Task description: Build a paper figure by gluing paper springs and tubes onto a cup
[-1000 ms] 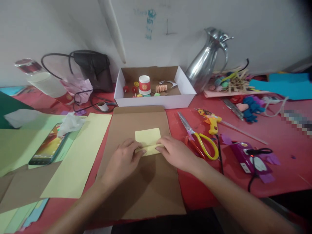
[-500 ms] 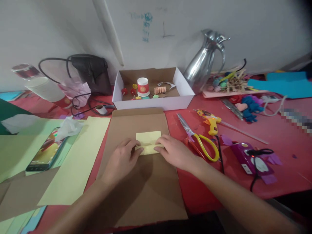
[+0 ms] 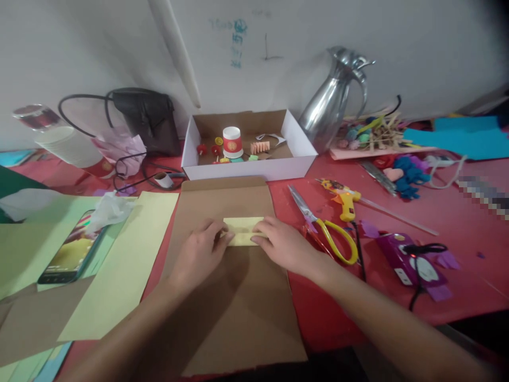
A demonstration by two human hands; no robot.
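Note:
A small piece of pale yellow paper (image 3: 243, 225) lies over a brown cardboard sheet (image 3: 234, 307), with a crease running across it. My left hand (image 3: 202, 250) pinches its left edge between thumb and fingers. At the opposite edge my right hand (image 3: 280, 243) pinches the same paper. Both hands rest close to the cardboard, and fingertips cover the paper's side edges. Right of the cardboard lie scissors (image 3: 338, 241) with yellow handles and a yellow glue gun (image 3: 348, 206).
Behind the cardboard stands a white box (image 3: 248, 168) holding a paper cup (image 3: 233, 142) and small craft pieces. A metal jug (image 3: 328, 106) leans by the wall. On the left are a phone (image 3: 69, 249) and yellow paper sheets (image 3: 131, 254); a purple power socket (image 3: 413, 260) sits at right.
The yellow paper looks shorter from front to back, its near edge folded or rolled further up. Both hands stay on its side edges. The view has shifted slightly.

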